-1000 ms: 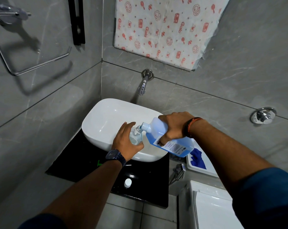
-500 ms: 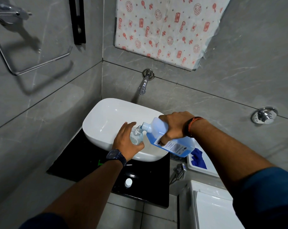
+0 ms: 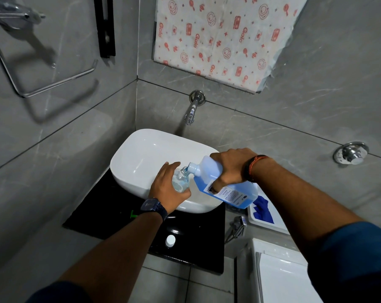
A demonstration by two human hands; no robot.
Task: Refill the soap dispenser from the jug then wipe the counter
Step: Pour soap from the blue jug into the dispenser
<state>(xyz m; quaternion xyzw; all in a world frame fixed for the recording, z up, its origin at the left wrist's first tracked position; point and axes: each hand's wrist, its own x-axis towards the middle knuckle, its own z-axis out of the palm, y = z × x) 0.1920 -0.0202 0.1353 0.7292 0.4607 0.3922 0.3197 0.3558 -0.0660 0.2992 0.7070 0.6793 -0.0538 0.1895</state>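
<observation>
One dispenser (image 3: 180,182): being held over the near right part of the white basin (image 3: 130,162), clear, neck slanting up to the right; whether it is touching the rim cannot be told.
Jug (image 3: 207,173): tipping down to the left, its spout meeting the dispenser's neck, blue liquid pooling along its lower side.
Left hand (image 3: 167,184): wrapping round the dispenser from the near side, fingers and thumb curling against its body.
Right hand (image 3: 231,167): gripping the jug from above, fingers clamping down over its body.
Basin: sitting on the black counter (image 3: 111,211), below the wall tap (image 3: 191,112).
Counter: carrying a white cap (image 3: 170,240) near its front edge, apart from the basin.
Right of the jug: a blue cloth (image 3: 262,209) is lying on a white tray (image 3: 264,224).
</observation>
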